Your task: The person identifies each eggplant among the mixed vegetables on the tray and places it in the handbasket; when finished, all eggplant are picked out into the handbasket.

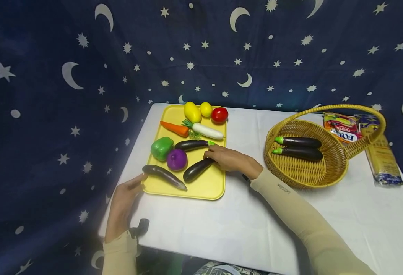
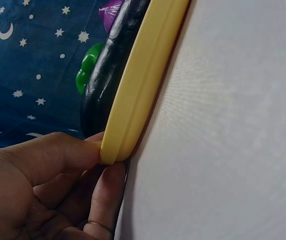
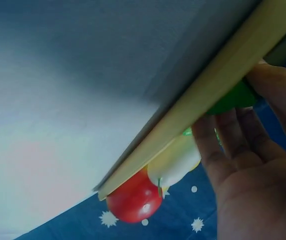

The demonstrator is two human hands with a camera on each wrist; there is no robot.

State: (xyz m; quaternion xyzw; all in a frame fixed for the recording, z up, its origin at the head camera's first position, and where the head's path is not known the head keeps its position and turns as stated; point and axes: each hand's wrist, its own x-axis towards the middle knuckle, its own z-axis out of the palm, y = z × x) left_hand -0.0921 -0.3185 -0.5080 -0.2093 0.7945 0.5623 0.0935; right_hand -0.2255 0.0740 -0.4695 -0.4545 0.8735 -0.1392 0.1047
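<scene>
In the head view, my left hand (image 1: 120,204) is at the near left corner of the yellow tray (image 1: 205,192). The left wrist view has its thumb and fingers pinching the tray rim (image 2: 133,95). One eggplant (image 1: 165,177) lies right beside that hand. My right hand (image 1: 231,158) holds the stem end of another eggplant (image 1: 197,171) over the tray's right side; green shows between thumb and fingers (image 3: 217,155) in the right wrist view. A third eggplant (image 1: 192,145), a purple onion (image 1: 177,159) and a green bell pepper (image 1: 162,149) lie close by.
Farther back on the tray are a carrot (image 1: 174,129), white radish (image 1: 206,131), tomato (image 1: 219,114) and two yellow fruits (image 1: 192,112). At right, a wicker basket (image 1: 339,166) with a tall handle contains two eggplants (image 1: 299,153). Behind it lie a candy bag (image 1: 340,128) and a long yellow packet (image 1: 384,156).
</scene>
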